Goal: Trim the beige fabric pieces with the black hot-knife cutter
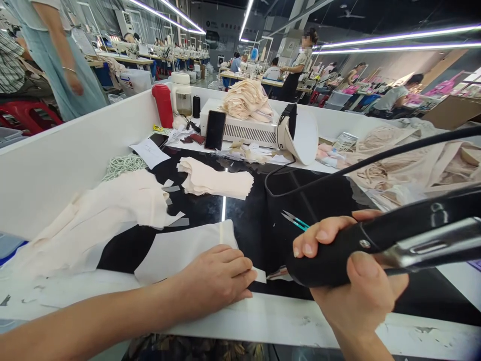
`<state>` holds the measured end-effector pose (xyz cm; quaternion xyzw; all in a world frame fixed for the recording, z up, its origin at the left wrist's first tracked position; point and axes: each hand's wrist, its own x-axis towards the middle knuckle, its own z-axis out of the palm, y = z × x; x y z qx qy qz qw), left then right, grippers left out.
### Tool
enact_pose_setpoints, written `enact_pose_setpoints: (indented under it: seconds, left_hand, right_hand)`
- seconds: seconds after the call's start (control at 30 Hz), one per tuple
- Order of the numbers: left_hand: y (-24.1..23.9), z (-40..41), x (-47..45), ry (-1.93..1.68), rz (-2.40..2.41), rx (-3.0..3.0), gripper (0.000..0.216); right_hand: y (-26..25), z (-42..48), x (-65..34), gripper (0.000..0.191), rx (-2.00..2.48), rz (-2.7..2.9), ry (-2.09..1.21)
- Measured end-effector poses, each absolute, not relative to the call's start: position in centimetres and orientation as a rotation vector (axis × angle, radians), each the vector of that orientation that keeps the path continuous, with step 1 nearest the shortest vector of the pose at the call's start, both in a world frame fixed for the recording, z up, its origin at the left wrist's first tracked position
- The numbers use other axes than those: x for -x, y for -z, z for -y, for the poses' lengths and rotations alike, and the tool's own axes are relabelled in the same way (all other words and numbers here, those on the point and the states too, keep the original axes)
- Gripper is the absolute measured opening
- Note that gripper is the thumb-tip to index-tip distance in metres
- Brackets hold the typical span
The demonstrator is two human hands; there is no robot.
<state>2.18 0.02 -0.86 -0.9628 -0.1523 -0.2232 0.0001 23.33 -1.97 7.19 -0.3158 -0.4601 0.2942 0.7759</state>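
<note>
My left hand (221, 276) rests on a white fabric piece (188, 250) at the table's front edge, its fingers curled together over the cloth. A narrow white end (260, 275) of the piece sticks out past the fingertips. My right hand (356, 281) is wrapped around a black corded hand tool (330, 258) with a metal lever, the thumb near the lever. The tool's metal tip (277, 274) points left, close beside the white end; whether they touch I cannot tell. Thread snips (296, 220) with teal handles lie behind the right hand.
Folded cream fabric (216, 178) and a larger cream pile (124, 200) lie on the black tabletop (255, 240). Behind stand a phone (215, 130), a red cup (163, 106) and a white lamp-like cone (306, 138). The tool's black cord (361, 163) crosses the right side. Co-workers are beyond.
</note>
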Motion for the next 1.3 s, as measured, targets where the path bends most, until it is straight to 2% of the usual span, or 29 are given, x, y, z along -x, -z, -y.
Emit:
enact_pose_setpoints:
  seconds: [0.33,0.77,1.1,1.3]
  left_hand:
    - [0.9,-0.1,-2.2,0.747,0.496,3.032,0.026]
    - [1.2,-0.3,-1.9,0.832,0.482,3.063,0.023]
    - [-0.2,-1.1,-0.7,0.648,0.436,3.067,0.017]
    - [0.3,-1.4,-0.2,0.679,0.387,3.095,0.021]
  right_hand:
    - [-6.9,2.5,-23.1,0.040,0.703,1.022,-0.662]
    - [-6.4,1.3,-23.0,0.045,0.680,1.026,-0.606]
    - [-6.5,1.4,-22.9,0.045,0.694,1.009,-0.604]
    - [-6.6,1.4,-23.0,0.045,0.716,0.979,-0.617]
